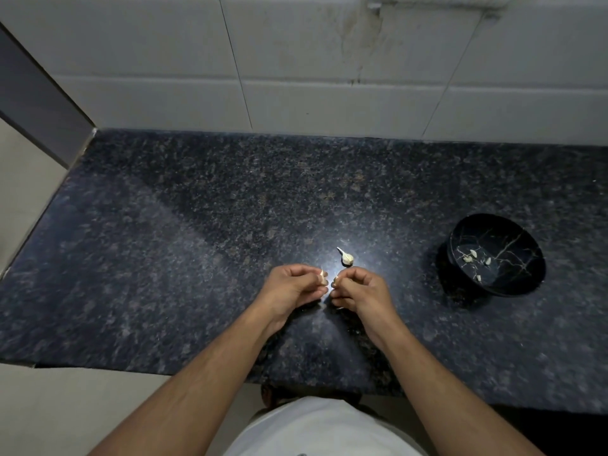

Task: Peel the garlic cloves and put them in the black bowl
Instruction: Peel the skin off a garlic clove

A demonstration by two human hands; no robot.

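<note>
A white shirt (324, 429) fills the bottom of the view, closest of all. Two bare arms reach out from it over the dark speckled stone surface (197, 225).

The left hand (291, 286) and the right hand (357, 289) sit side by side, just apart, near the middle of the surface. The left hand's fingers are curled, and they pinch a small pale bit of garlic skin (321, 274) that sticks up like a little point. The right hand's fingers are curled too, clamped on a tiny pale piece of garlic (335, 280) at their tips. It is too small to tell if it is a clove or only skin.

One small white garlic clove with a thin tail (346, 257) lies on the surface just past the hands. Its fat end is near the right hand. Its tail points up and to the left, away from the person, so its long way runs slanted.

The round black bowl with thin gold lines (493, 255) sits off to the right, well apart from the hands. A few small pale peeled cloves (470, 255) lie in its bottom.

The surface has lots of open room to the left and behind the hands. Its far edge meets a wall of white tiles (296, 60). Its near edge runs below the arms. Its left edge slants beside a pale floor (26, 192).
</note>
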